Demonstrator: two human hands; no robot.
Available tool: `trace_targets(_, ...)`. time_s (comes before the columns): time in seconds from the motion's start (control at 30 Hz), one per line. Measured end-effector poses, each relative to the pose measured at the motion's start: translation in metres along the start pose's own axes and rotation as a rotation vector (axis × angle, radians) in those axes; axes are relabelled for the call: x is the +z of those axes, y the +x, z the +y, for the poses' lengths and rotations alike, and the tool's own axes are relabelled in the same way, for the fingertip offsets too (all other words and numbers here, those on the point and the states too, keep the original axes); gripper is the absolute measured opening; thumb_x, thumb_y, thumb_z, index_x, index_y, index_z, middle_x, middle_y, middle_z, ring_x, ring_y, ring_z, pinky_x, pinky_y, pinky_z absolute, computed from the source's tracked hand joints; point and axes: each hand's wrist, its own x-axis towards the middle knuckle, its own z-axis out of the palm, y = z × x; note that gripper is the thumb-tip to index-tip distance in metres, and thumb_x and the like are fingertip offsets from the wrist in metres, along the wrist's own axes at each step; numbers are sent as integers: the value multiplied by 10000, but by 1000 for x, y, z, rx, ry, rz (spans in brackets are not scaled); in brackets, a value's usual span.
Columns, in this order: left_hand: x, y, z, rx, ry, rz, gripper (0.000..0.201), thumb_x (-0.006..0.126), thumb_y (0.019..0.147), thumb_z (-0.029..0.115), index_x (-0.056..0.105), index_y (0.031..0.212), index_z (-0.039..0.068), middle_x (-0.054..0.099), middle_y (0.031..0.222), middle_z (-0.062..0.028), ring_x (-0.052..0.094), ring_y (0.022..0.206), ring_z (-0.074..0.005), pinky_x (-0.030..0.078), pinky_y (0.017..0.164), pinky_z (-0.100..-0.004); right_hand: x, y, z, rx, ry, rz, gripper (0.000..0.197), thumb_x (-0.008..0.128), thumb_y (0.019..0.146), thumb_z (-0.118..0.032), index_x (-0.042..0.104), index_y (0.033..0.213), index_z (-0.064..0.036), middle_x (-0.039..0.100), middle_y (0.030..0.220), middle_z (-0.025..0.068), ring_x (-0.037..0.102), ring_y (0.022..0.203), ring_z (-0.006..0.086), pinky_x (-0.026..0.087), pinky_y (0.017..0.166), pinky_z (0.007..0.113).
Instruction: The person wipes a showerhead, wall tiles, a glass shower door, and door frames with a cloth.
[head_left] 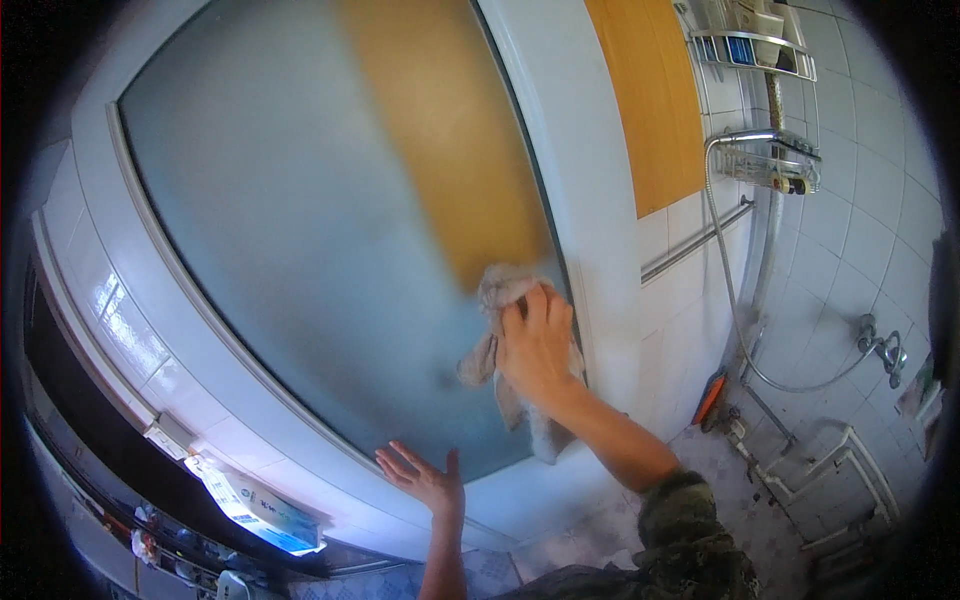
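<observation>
Right fingers: spread a little and curled over a grey cloth, pushing it flat on the glass.
Right hand: high up, near the right edge of the frosted glass door.
Cloth: bunched under the palm, its ends hanging down.
Left fingers: wide open, holding nothing.
Left hand: flat on the door's white frame, low down.
Nearby: shower hose and wire racks on the tiled wall.

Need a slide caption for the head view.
Right hand presses a cloth on the frosted glass door; left hand braces its frame.
</observation>
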Motion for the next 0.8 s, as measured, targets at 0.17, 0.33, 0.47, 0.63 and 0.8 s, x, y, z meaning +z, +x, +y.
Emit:
trace_targets(0.17, 0, -2, -2, -6, 5, 13, 1088, 790, 658, 188, 48, 1445, 68, -6, 1463, -248, 47, 1346, -434, 120, 1064, -569, -11, 37, -7, -10, -22, -29, 338, 585, 677, -98, 580, 1012, -53, 471, 1091, 105, 443, 985, 316, 371, 732, 413)
trace_targets(0.33, 0, 1, 1, -21, 15, -5, 1081, 783, 666, 183, 42, 1445, 69, -8, 1464, -246, 46, 1346, -433, 113, 1064, -569, -9, 16, 4, -34, -14, 21, 347, 595, 660, -83, 589, 1007, -61, 480, 1064, 112, 450, 947, 309, 376, 736, 408)
trace_targets(0.47, 6, -3, -6, -16, 29, 41, 1080, 787, 651, 237, 72, 1448, 93, 34, 1471, -227, 81, 1348, -423, 148, 1053, -573, -15, 38, 1, -23, 20, -27, 356, 613, 639, -79, 603, 994, -63, 480, 1077, 115, 453, 955, 316, 375, 744, 406)
trace_targets(0.63, 5, -4, -7, -17, 38, 76, 1087, 795, 625, 274, 108, 1450, 110, 80, 1475, -212, 114, 1349, -415, 182, 1042, -580, -12, 19, 6, -31, -28, 8, 345, 614, 639, -85, 611, 984, -62, 479, 1075, 117, 457, 941, 315, 378, 754, 410)
trace_targets(0.8, 3, -4, -5, -39, 29, 64, 1100, 801, 610, 245, 104, 1446, 86, 65, 1475, -219, 95, 1355, -412, 165, 1050, -568, -17, 25, 1, -14, -29, -26, 328, 601, 649, -80, 613, 977, -65, 480, 1075, 118, 458, 940, 315, 380, 755, 410)
